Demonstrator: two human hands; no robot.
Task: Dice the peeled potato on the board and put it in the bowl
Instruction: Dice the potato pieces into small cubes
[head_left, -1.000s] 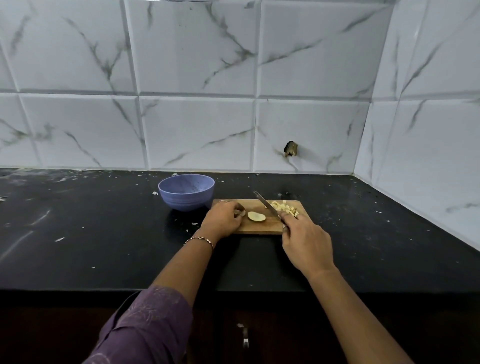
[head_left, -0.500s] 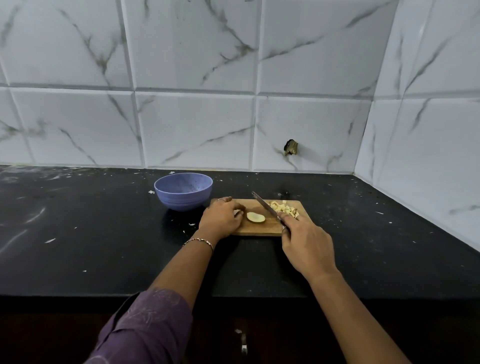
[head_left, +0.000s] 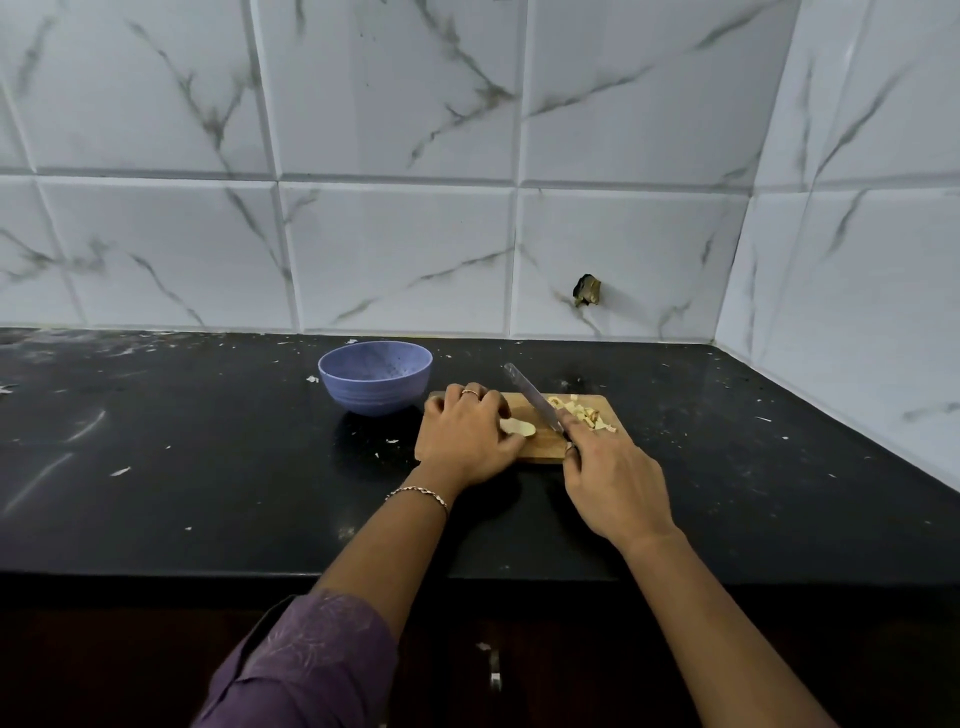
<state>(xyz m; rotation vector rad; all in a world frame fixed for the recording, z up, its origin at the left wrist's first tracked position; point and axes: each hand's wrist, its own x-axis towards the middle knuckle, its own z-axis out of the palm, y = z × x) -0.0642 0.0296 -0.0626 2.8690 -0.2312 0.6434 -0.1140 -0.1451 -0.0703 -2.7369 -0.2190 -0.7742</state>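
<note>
A last uncut piece of potato (head_left: 518, 427) lies flat near the middle of the wooden board (head_left: 540, 451), pinned under the fingertips of the left hand (head_left: 467, 434), with a heap of diced bits (head_left: 579, 413) at the board's far right end. The right hand (head_left: 613, 480) is closed around a knife (head_left: 532, 397) whose blade slants between piece and heap. Dicing looks nearly finished; next the blade must cut that piece clear of the fingers, then everything goes into the blue bowl (head_left: 375, 376) just left of the board.
</note>
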